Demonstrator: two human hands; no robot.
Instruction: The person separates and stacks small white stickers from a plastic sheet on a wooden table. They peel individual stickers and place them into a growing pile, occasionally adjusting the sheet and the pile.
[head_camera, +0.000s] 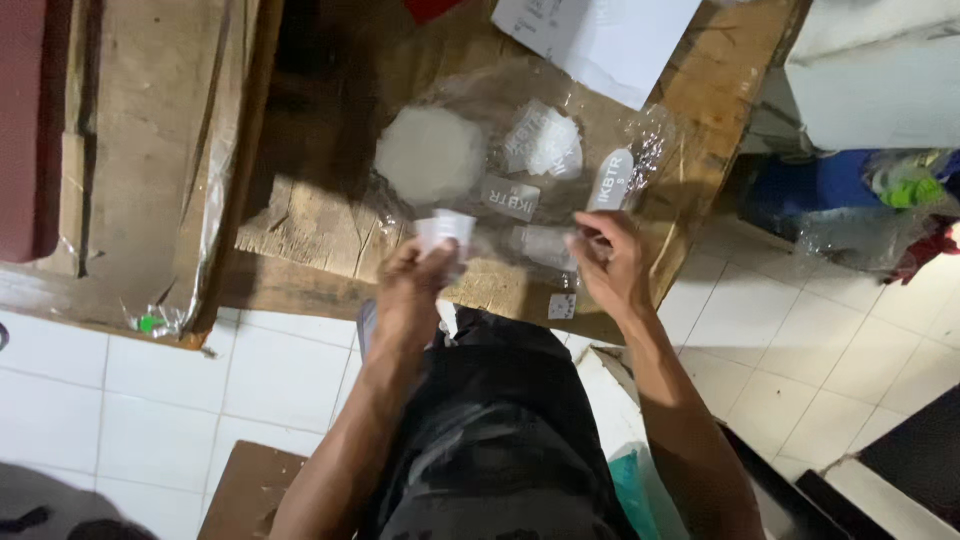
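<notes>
Small white label (446, 230) pinched in your left hand (415, 285), fingers closed on it, held at near edge of wooden table (300, 225). Right hand (610, 265) curled down on clear plastic sheet (545, 245); can't tell if gripping anything. Risks: loose grey labels (510, 197) and (611, 180) sit on slick plastic, so tugging sheet likely slides them off edge onto tiled floor (270, 375). Round white pile (430, 155) close by, sleeve sweep could scatter it. Dim light, misreads easy.

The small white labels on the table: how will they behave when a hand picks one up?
The white labels look thin and flat, so probably light and floppy. Lying on clear plastic film, they may slide easily.
</notes>
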